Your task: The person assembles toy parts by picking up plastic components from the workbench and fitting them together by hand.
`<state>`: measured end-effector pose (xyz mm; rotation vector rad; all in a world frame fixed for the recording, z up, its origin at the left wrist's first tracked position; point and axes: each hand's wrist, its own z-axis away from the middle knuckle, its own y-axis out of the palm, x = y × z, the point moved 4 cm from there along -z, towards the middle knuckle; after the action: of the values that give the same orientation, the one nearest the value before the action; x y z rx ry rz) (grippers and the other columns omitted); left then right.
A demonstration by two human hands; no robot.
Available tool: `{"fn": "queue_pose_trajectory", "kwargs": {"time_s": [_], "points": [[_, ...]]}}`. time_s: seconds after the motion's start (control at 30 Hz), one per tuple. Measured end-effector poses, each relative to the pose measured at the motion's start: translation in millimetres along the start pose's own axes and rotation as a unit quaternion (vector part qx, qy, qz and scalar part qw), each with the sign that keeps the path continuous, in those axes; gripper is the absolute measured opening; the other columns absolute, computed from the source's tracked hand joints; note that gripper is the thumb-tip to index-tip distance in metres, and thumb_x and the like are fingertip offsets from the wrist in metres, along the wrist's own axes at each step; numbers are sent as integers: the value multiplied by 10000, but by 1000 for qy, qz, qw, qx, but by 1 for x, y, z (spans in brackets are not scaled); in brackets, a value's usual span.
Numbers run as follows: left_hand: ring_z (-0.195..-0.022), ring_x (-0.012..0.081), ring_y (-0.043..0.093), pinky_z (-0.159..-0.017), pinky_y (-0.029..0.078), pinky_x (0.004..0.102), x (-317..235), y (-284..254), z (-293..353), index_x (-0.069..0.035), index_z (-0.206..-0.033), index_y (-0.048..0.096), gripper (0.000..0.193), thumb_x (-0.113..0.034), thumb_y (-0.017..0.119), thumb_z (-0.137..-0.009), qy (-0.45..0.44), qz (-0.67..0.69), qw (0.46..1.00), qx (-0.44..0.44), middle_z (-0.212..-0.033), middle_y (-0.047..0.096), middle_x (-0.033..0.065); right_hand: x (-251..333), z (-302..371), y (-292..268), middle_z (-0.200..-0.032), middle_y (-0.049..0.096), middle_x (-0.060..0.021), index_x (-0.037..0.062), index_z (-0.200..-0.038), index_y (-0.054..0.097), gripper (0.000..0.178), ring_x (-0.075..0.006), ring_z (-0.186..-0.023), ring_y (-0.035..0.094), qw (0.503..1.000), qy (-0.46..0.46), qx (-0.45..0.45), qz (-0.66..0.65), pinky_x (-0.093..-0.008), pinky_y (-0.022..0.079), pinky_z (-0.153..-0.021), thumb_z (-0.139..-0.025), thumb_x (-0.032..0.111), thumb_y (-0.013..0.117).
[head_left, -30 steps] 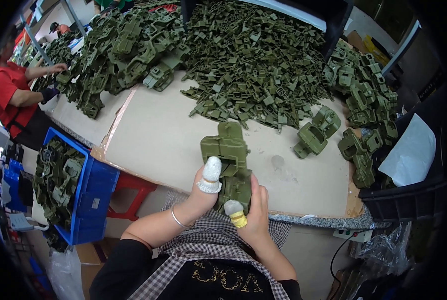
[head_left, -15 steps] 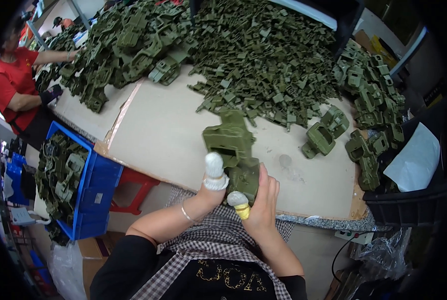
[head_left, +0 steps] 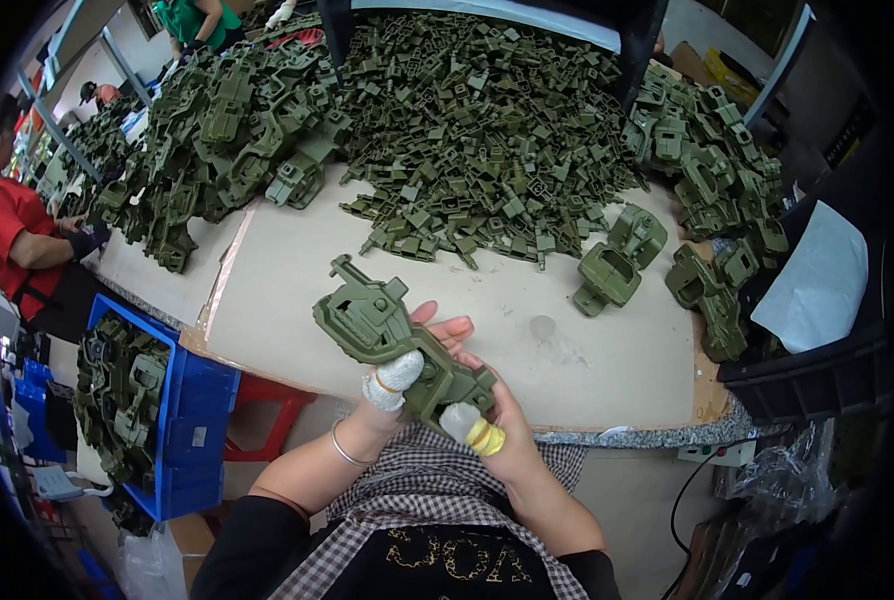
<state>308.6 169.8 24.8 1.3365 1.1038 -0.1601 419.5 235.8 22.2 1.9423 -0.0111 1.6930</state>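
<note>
Both hands hold one olive-green plastic toy vehicle body (head_left: 365, 318) above the table's front edge, its far end tilted to the left. My left hand (head_left: 375, 408) closes round its middle, the thumb wrapped in white covering pressing on top and fingers showing beyond the far side. At the near end, my right hand (head_left: 507, 432) grips it, its thumb in a pale cover with yellow tape. Another green vehicle body (head_left: 612, 275) lies on the table to the right. Beyond the hands spreads a large heap of small green plastic parts (head_left: 487, 130).
More vehicle bodies are piled at the far left (head_left: 217, 130) and along the right side (head_left: 717, 170). A blue crate (head_left: 197, 430) full of green parts stands at the left, near a red stool (head_left: 267, 410). A person in red (head_left: 17, 230) works at the left.
The vehicle body has turned from nearly straight ahead to leaning left, showing another side. My left fingers now show beyond it. The view has shifted slightly.
</note>
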Motion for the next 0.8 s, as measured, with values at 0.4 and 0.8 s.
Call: {"fn": "queue_pose_trajectory", "kwargs": {"time_s": [0.4,0.8], "points": [[-987,243,563,-830,450,337,-69,46,-35,4,-1092,546,386,-263,604,-820,49,-691,686,224,-1079,568,146,35,-28,-53,-1185,503,-162,11,-1290,364,693,-239,-1081,518,945,32,111,307,-317,397,-922,-708,168,707],[-935,273,581,-841,444,317,-19,28,-69,5,-1057,573,367,-201,635,-760,-183,-636,653,369,-1042,588,133,33,-21,-53,-1129,547,-79,20,-1250,429,618,-142,-1017,525,954,14,58,295,-282,397,-896,-707,89,715]]}}
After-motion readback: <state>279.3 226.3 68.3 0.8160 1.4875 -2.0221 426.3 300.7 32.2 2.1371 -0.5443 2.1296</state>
